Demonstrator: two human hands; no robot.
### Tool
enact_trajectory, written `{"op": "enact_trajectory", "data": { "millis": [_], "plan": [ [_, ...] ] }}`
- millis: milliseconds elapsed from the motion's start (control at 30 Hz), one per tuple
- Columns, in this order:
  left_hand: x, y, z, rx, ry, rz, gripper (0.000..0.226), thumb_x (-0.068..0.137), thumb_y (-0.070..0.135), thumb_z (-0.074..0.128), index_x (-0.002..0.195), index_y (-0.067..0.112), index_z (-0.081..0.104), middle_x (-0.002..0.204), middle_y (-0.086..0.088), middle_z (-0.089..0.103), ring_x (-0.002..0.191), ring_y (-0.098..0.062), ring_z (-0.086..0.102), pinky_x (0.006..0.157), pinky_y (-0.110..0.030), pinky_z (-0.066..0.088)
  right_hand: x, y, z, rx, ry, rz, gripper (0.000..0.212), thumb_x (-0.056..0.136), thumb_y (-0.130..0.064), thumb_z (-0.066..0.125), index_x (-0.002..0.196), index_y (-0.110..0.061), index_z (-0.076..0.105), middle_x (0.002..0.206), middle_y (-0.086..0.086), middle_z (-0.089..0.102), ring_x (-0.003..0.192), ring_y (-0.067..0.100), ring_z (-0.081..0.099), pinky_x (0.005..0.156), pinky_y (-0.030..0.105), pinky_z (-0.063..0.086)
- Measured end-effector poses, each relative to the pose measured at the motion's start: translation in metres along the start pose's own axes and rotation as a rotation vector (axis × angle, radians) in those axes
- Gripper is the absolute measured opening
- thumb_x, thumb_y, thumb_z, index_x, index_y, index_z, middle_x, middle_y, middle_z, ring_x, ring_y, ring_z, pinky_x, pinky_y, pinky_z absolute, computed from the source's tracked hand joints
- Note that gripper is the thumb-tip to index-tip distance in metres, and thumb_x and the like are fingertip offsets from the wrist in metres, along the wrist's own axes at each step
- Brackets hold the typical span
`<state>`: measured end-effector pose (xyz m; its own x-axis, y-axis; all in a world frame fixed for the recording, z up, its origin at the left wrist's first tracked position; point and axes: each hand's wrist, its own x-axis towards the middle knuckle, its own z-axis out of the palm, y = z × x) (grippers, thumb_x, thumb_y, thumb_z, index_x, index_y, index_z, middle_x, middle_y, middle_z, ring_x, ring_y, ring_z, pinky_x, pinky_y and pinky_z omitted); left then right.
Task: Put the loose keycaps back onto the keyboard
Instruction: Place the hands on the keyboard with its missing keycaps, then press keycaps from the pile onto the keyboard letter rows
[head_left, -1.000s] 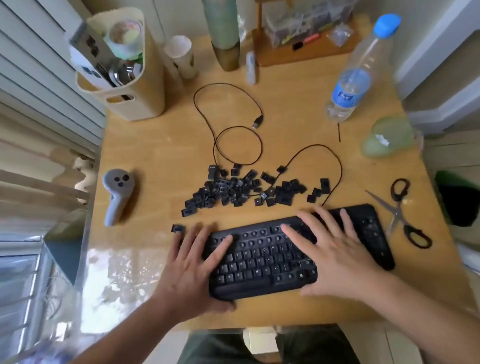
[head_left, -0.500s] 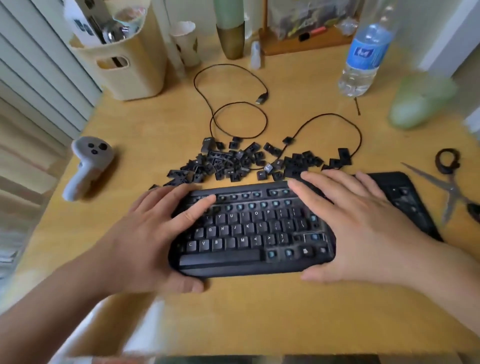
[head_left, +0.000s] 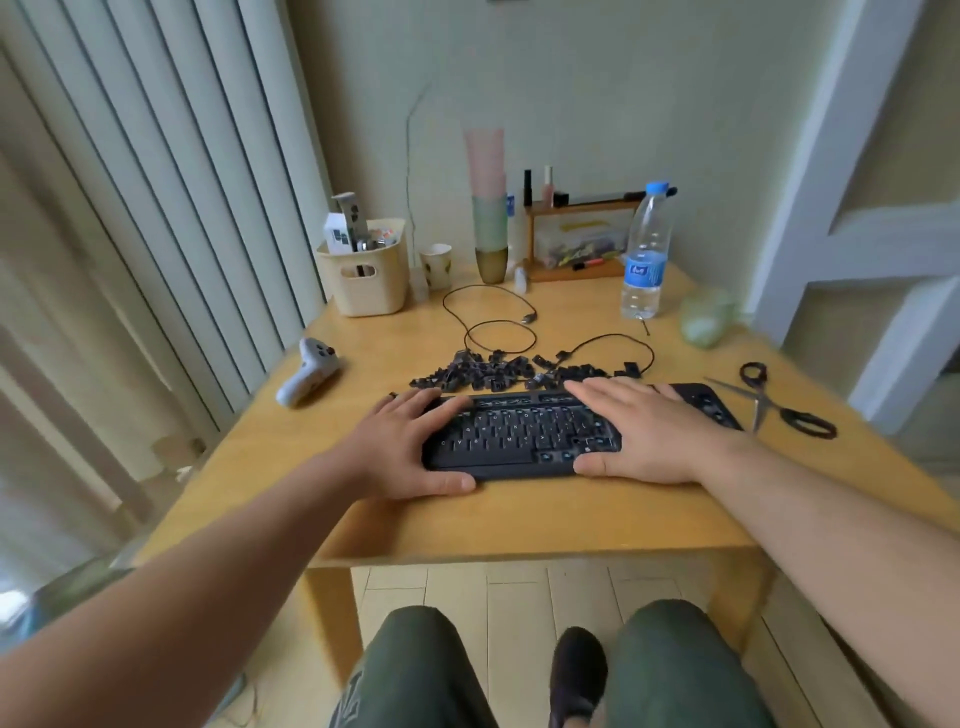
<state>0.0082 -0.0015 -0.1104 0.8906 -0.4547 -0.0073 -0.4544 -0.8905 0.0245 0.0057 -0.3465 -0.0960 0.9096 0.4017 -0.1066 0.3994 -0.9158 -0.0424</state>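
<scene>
A black keyboard (head_left: 524, 434) lies on the wooden table (head_left: 519, 514), with several bare switch sockets showing among its keys. My left hand (head_left: 405, 441) lies flat over its left end, thumb along the front edge. My right hand (head_left: 639, 431) lies flat over its right part, fingers straight, thumb at the front edge. Just behind the keyboard is a pile of loose black keycaps (head_left: 498, 371). Neither hand holds a keycap.
The keyboard's black cable (head_left: 498, 322) loops behind the pile. Scissors (head_left: 779, 402) lie at the right, a grey controller (head_left: 309, 371) at the left. A water bottle (head_left: 644, 254), cream basket (head_left: 363, 275), paper cup (head_left: 436, 265), stacked cups (head_left: 488, 208) and wooden rack (head_left: 576, 239) stand at the back.
The view has pulled back and risen, so the whole table, wall and my knees now show. Both hands remain flat on the keyboard's ends.
</scene>
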Motion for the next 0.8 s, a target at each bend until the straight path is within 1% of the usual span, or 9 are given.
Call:
{"op": "enact_trajectory", "data": {
  "millis": [100, 200, 300, 367, 467, 533, 600, 700, 800],
  "plan": [
    [-0.009, 0.0, -0.002, -0.087, 0.026, 0.012, 0.112, 0.067, 0.105, 0.028, 0.161, 0.049, 0.004, 0.172, -0.003, 0.016, 0.157, -0.026, 0.015, 0.129, -0.046, 0.008, 0.001, 0.0, -0.001, 0.012, -0.005, 0.009, 0.107, 0.072, -0.103, 0.026, 0.157, -0.053, -0.015, 0.172, -0.015, -0.001, 0.159, 0.016, 0.001, 0.126, 0.057, 0.008],
    [-0.015, -0.012, -0.007, -0.427, 0.194, -0.065, 0.082, 0.084, 0.089, 0.039, 0.155, 0.049, 0.034, 0.162, 0.012, 0.036, 0.146, -0.01, 0.036, 0.121, -0.038, 0.029, 0.006, 0.0, -0.001, 0.026, 0.027, 0.017, 0.105, 0.071, -0.102, 0.019, 0.16, -0.052, -0.005, 0.171, -0.017, 0.007, 0.158, 0.015, 0.009, 0.125, 0.054, 0.016],
    [-0.004, -0.036, -0.015, -0.62, 0.437, -0.275, 0.032, 0.103, 0.044, 0.054, 0.135, 0.044, 0.061, 0.138, 0.015, 0.059, 0.124, -0.004, 0.055, 0.107, -0.033, 0.045, 0.027, -0.013, -0.01, 0.129, 0.21, 0.026, 0.096, 0.078, -0.093, 0.019, 0.159, -0.043, 0.026, 0.163, -0.017, 0.031, 0.148, 0.012, 0.03, 0.117, 0.046, 0.034],
    [0.012, -0.055, -0.017, -0.688, 0.47, -0.401, 0.043, 0.104, 0.009, 0.048, 0.125, 0.042, 0.066, 0.128, 0.012, 0.063, 0.116, -0.003, 0.06, 0.103, -0.033, 0.051, 0.054, -0.03, -0.017, 0.233, 0.275, 0.014, 0.083, 0.086, -0.085, 0.024, 0.154, -0.04, 0.04, 0.156, -0.017, 0.04, 0.142, 0.011, 0.038, 0.112, 0.044, 0.04],
    [0.04, -0.081, -0.011, -0.795, 0.303, -0.489, 0.055, 0.097, -0.006, 0.044, 0.11, 0.041, 0.07, 0.119, 0.012, 0.064, 0.109, -0.01, 0.064, 0.1, -0.039, 0.055, 0.102, -0.056, -0.026, 0.36, 0.3, -0.037, 0.063, 0.095, -0.072, 0.041, 0.148, -0.038, 0.049, 0.151, -0.016, 0.045, 0.138, 0.01, 0.042, 0.112, 0.043, 0.042],
    [0.054, -0.097, -0.01, -0.917, 0.178, -0.489, 0.046, 0.096, -0.006, 0.049, 0.105, 0.031, 0.074, 0.106, 0.006, 0.068, 0.096, -0.017, 0.065, 0.098, -0.046, 0.055, 0.131, -0.071, -0.032, 0.377, 0.289, -0.056, 0.054, 0.098, -0.062, 0.048, 0.145, -0.036, 0.053, 0.147, -0.015, 0.049, 0.134, 0.01, 0.045, 0.109, 0.04, 0.043],
    [0.06, -0.108, -0.015, -0.951, 0.084, -0.456, 0.038, 0.098, -0.002, 0.052, 0.103, 0.026, 0.076, 0.098, 0.0, 0.07, 0.091, -0.02, 0.064, 0.101, -0.049, 0.053, 0.153, -0.084, -0.035, 0.378, 0.259, -0.067, 0.047, 0.099, -0.056, 0.05, 0.141, -0.036, 0.057, 0.138, -0.015, 0.052, 0.125, 0.009, 0.05, 0.099, 0.034, 0.045],
    [0.065, -0.121, -0.023, -0.711, -0.026, -0.346, 0.027, 0.1, 0.018, 0.06, 0.107, 0.04, 0.074, 0.1, 0.014, 0.075, 0.099, -0.012, 0.07, 0.098, -0.042, 0.057, 0.168, -0.097, -0.03, 0.405, 0.242, -0.072, 0.042, 0.1, -0.053, 0.051, 0.137, -0.038, 0.06, 0.132, -0.016, 0.054, 0.109, 0.006, 0.054, 0.091, 0.032, 0.046],
    [0.061, -0.128, -0.028, -0.593, -0.128, -0.264, 0.036, 0.098, 0.019, 0.061, 0.11, 0.052, 0.07, 0.106, 0.02, 0.071, 0.104, -0.002, 0.065, 0.101, -0.04, 0.054, 0.166, -0.1, -0.02, 0.39, 0.232, -0.069, 0.04, 0.1, -0.053, 0.05, 0.138, -0.04, 0.059, 0.135, -0.02, 0.053, 0.119, 0.007, 0.047, 0.1, 0.035, 0.045]
  ]
}}
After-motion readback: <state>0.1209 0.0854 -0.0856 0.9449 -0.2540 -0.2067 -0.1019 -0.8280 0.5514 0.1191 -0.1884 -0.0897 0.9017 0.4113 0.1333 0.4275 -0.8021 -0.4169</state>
